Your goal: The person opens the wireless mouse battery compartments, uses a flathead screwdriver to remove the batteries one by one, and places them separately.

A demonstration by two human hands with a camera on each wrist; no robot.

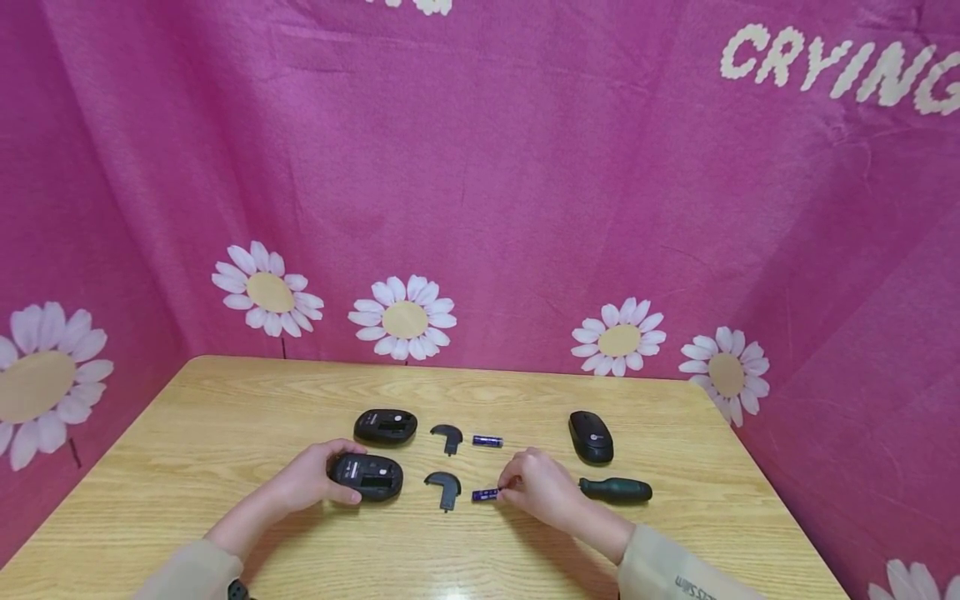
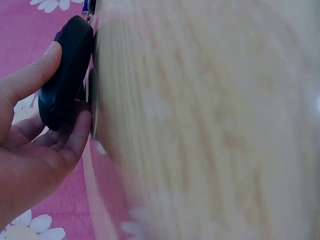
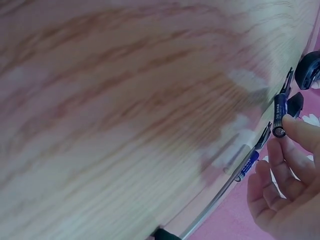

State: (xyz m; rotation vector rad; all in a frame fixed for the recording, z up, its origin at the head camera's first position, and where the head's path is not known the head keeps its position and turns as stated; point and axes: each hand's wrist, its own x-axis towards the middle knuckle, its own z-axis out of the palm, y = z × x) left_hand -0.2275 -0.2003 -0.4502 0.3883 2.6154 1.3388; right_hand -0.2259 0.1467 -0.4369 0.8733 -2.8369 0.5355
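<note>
My left hand (image 1: 309,479) grips a black computer mouse (image 1: 367,477) at its left end, thumb on the near side and fingers on the far side. The mouse lies underside up, its battery slot uncovered. In the left wrist view the same mouse (image 2: 67,72) sits between thumb and fingers. With thumb and fingertip, my right hand (image 1: 543,487) pinches a blue AA-type battery (image 1: 483,495) at its right end. The right wrist view shows this battery (image 3: 280,112) end-on to the camera. A dark battery cover (image 1: 446,487) lies between mouse and battery.
Behind lie a second upturned mouse (image 1: 385,427), another cover (image 1: 450,435) and another battery (image 1: 487,441). On the right are a mouse (image 1: 591,437) right side up and a dark green tool handle (image 1: 617,490). A pink curtain (image 1: 480,183) hangs behind the wooden table (image 1: 247,400).
</note>
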